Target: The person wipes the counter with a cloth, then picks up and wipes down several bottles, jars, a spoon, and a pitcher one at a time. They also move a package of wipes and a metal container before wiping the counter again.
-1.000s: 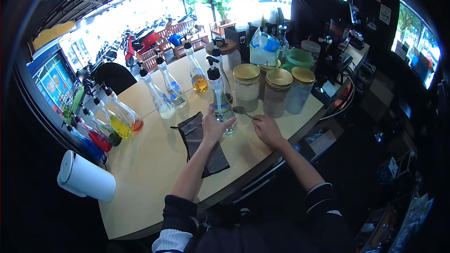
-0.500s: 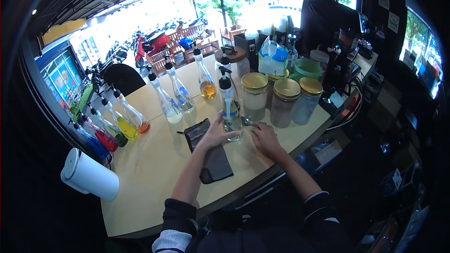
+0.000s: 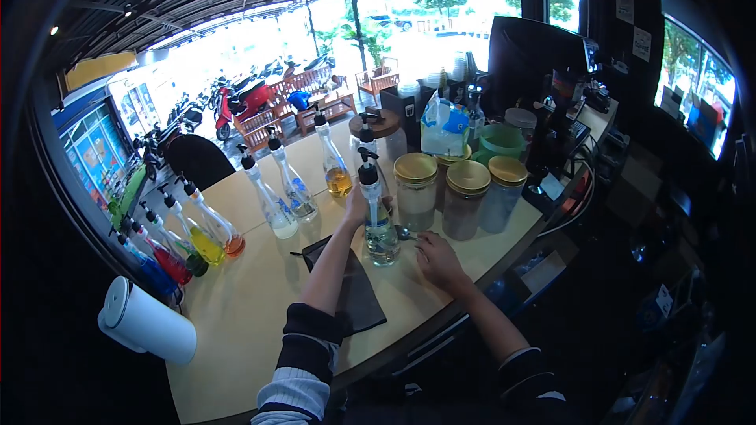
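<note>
A clear pump bottle (image 3: 381, 240) with a black top stands upright on the wooden table. My left hand (image 3: 357, 206) reaches past its left side, its fingers mostly hidden behind the bottle; another black-topped pump bottle (image 3: 367, 138) is just beyond. To the right, my right hand (image 3: 439, 258) has its fingers closed on a metal spoon (image 3: 405, 233), whose bowl points left towards the front bottle. Gold-lidded jars (image 3: 466, 178) stand beyond my right hand. Under my left forearm lies a dark flat pouch (image 3: 364, 299).
Several pump bottles with coloured liquids (image 3: 206, 244) line the left side, near a white cylindrical container (image 3: 150, 321). Two clear-necked bottles (image 3: 296, 189) and one with amber liquid (image 3: 339, 177) stand farther back. A plastic packet (image 3: 445, 130) and green bowl (image 3: 502, 142) sit behind the jars.
My left hand has left the front bottle's lower side and reached farther forward, behind it. My right hand still holds the spoon beside the bottle. The camera view has shifted slightly.
</note>
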